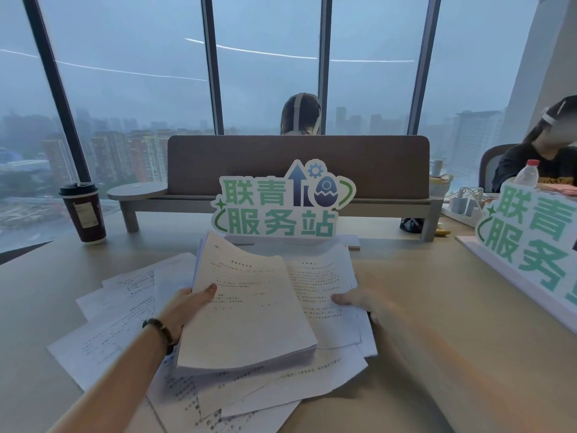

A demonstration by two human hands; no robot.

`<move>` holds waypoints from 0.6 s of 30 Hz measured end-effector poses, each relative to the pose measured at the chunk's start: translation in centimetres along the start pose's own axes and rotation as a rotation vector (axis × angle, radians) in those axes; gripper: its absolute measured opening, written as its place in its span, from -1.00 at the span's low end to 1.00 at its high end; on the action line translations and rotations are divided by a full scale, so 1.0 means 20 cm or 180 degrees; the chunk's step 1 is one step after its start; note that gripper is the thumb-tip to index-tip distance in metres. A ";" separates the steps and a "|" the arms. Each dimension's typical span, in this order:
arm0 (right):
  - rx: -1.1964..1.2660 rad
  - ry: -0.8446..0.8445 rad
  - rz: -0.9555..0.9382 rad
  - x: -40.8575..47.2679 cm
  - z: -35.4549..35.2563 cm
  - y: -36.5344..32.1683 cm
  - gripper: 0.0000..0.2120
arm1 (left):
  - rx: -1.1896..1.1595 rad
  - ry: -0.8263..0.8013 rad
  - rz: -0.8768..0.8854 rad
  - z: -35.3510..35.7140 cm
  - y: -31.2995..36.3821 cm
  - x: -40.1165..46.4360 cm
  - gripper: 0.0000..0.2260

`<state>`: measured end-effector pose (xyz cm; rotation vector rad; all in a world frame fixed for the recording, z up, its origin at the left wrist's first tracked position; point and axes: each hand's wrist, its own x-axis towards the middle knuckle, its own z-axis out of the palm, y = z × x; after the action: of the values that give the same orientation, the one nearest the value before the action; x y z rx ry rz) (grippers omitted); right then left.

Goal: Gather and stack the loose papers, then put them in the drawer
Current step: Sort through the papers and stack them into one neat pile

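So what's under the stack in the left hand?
Loose sheets lie fanned on the desk beneath the stack. How many it covers can't be seen.

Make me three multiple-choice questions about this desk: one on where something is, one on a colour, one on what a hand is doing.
1. Where is the coffee cup?
A. far left of the desk
B. on the papers
C. beside the right hand

2. What colour is the bottle cap?
A. blue
B. red
C. green

3. What is the left hand doing?
A. resting flat
B. holding the cup
C. gripping the paper stack

Answers: 1 A, it stands near the window; 2 B, the cap shows red; 3 C, the thumb lies on the top sheet.
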<state>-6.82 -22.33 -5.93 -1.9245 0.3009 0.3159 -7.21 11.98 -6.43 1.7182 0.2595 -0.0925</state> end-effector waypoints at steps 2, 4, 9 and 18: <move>-0.0077 0.0091 -0.0078 -0.02 0.00 -0.02 -0.53 | 0.0014 -0.0041 -0.0009 0.02 0.00 0.00 -0.71; -0.0164 0.0225 -0.0187 -0.02 -0.04 -0.03 -0.54 | 0.0029 -0.0086 -0.0016 0.04 0.01 -0.01 -0.72; -0.0011 0.0469 -0.0437 -0.10 -0.17 -0.09 -0.86 | 0.0026 -0.0211 -0.0031 0.12 0.02 -0.02 -0.71; -0.0294 0.0793 -0.0840 -0.29 -0.34 -0.37 -0.87 | 0.0280 -0.0421 -0.0027 0.30 0.05 -0.03 -0.69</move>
<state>-9.10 -25.60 5.03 -2.0690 0.1941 -0.0870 -7.00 5.80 -6.39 1.7902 0.1666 -0.2259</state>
